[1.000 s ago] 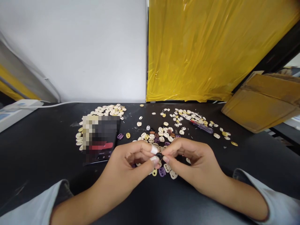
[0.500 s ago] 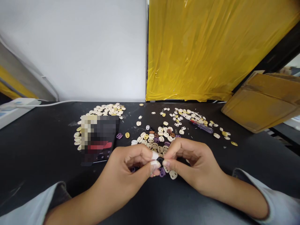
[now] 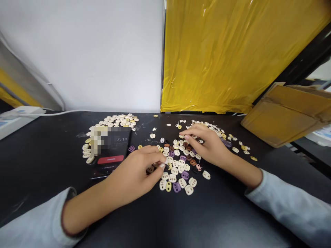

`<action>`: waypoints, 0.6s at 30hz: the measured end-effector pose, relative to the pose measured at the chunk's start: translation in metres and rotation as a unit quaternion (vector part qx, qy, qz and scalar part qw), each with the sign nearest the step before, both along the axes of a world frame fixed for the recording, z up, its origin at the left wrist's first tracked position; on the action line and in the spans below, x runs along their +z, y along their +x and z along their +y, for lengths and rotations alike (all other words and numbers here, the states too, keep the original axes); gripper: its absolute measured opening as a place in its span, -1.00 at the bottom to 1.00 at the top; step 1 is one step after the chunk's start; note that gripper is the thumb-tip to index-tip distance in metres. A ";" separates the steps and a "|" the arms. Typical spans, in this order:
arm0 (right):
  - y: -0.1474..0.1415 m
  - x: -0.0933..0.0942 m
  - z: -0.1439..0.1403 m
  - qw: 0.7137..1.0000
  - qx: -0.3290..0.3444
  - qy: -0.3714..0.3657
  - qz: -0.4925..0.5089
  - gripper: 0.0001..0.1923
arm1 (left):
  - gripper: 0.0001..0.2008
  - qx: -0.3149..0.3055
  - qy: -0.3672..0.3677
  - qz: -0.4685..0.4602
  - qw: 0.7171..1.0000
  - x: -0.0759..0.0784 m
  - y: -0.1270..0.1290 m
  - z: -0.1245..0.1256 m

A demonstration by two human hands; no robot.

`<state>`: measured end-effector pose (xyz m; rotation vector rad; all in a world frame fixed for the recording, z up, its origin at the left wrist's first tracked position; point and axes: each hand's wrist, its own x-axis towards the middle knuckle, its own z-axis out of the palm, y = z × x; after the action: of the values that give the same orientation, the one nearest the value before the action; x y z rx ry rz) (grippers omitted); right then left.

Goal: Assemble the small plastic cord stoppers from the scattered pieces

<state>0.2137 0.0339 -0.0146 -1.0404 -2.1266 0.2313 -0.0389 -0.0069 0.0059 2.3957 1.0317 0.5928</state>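
Observation:
In the middle of the black table lies a loose spread of small two-hole oval cord locks (image 3: 174, 170), cream, yellow, purple, brown and black. My left hand (image 3: 142, 168) is over the spread's left edge, thumb and forefinger pinched on a small black cord lock (image 3: 167, 166), mostly hidden by the fingertips. At the far side of the spread, my right hand (image 3: 210, 143) has its thumb and forefinger closing on a cream cord lock (image 3: 181, 136), which still appears to rest on the table.
A phone (image 3: 110, 159) lies left of my left hand, beside a curved pile of cream cord locks (image 3: 113, 121). Behind my right hand are more small pieces and a purple-handled tool (image 3: 227, 143), partly hidden. A cardboard box (image 3: 287, 113) stands right; a power strip (image 3: 22, 119) lies left.
My hands have parted from the black cord lock they both held. The right hand has moved away to a cream piece; the left has drawn back slightly left, uncovering the middle spread.

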 end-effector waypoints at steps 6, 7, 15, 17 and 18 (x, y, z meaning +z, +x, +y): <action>-0.006 -0.010 0.015 0.996 -0.006 0.000 -0.085 -0.74 | -0.75 -0.005 0.090 0.013 0.996 -0.003 0.004 0.024; -0.006 -0.011 0.016 0.996 -0.006 0.000 -0.092 -0.73 | -0.71 -0.003 0.110 0.018 0.994 -0.002 0.006 0.031; -0.006 -0.012 0.017 0.993 -0.006 -0.020 -0.118 -0.77 | -0.66 -0.052 0.116 0.114 0.985 0.002 0.011 0.071; -0.008 -0.011 0.017 0.993 -0.005 -0.032 -0.116 -0.79 | -0.70 -0.064 0.120 0.120 0.983 0.002 0.012 0.072; -0.008 -0.010 0.017 0.993 -0.009 -0.042 -0.111 -0.82 | -0.72 -0.066 0.122 0.122 0.983 0.002 0.012 0.072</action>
<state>0.2054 0.0512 -0.0244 -1.1812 -2.3217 0.2046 -0.0268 0.0654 0.0078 2.7825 0.9306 0.4047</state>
